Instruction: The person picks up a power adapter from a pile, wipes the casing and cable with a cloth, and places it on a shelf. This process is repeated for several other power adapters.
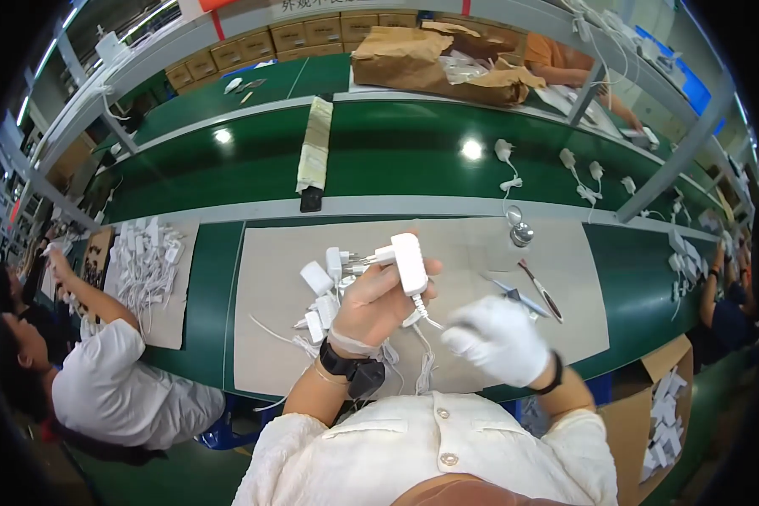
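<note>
My bare left hand (pixel 374 305) is closed around a white power adapter (pixel 410 265), its two-pin plug turned to the left. A white cord (pixel 422 307) leaves the adapter's lower end and runs to my right hand (pixel 499 341). That hand wears a white glove; its fingers are curled at the cord and slightly blurred. Left of and partly behind my left hand lie several more white adapters (pixel 316 278) with cords on the grey-beige mat (pixel 270 253). A bundled cord (pixel 425 371) hangs below the held adapter, near my shirt.
Right on the mat lie a brush-like tool (pixel 540 291), a blue pen-like tool (pixel 521 297) and a small metal container (pixel 521 234). Beyond runs a green conveyor belt (pixel 396 152) carrying adapters. A carton (pixel 632 413) of adapters stands lower right. A co-worker (pixel 126 379) sits left.
</note>
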{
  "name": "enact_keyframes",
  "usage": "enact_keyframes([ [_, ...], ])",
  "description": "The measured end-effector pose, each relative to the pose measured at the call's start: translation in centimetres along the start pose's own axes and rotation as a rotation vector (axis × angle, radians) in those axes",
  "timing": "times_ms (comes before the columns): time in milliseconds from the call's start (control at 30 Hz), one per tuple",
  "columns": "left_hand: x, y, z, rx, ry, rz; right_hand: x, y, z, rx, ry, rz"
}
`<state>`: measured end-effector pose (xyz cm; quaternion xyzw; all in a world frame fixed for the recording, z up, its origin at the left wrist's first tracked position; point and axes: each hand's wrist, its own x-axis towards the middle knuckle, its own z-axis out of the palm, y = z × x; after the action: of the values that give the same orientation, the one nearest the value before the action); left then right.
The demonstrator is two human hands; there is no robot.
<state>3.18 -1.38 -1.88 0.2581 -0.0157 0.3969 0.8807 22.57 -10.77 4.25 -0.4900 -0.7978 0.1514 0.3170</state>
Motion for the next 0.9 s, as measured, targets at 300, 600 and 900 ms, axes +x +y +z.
enact_keyframes([
  [300,-2.1,-1.1,0.8,0.283,0.125,0.047,-0.7,0.6,7.4,0.404,0.119,0.233],
  [600,-0.7,-0.8,1.0,0.565,0.186,0.048,0.2,2.4,3.5,1.281,-0.122,0.622],
  [900,-0.1,-0.3,-0.2,0.652,0.360,-0.235,0.0,3.0,4.3,1.407,-0.130,0.803],
])
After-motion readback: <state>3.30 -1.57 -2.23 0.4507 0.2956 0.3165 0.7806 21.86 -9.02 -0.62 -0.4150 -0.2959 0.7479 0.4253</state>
